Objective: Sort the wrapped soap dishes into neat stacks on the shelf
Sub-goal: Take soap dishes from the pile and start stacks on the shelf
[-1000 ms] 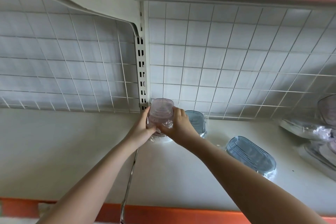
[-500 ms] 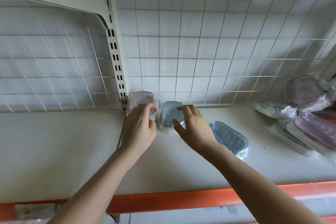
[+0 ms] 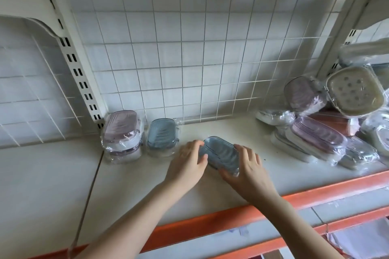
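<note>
Blue plastic under clear wrap sits between my two hands: from the head camera I see the blue soap dish [image 3: 220, 156] lying flat on the white shelf [image 3: 126, 185], near its middle. My left hand [image 3: 188, 164] curls its fingers over the dish's left end, thumb on the near edge. My right hand [image 3: 245, 167] grips the right end, fingers bent round the rim. At the back, against the wire grid wall [image 3: 189, 59], a pink stack [image 3: 122, 134] stands just beside the slotted upright [image 3: 82, 82], and a second blue dish [image 3: 161, 136] leans right next to that stack. Far to the right lies a loose heap of wrapped dishes [image 3: 328, 126], pink, white and beige, tilted over one another. An orange shelf edge [image 3: 231, 215] runs along the front.
</note>
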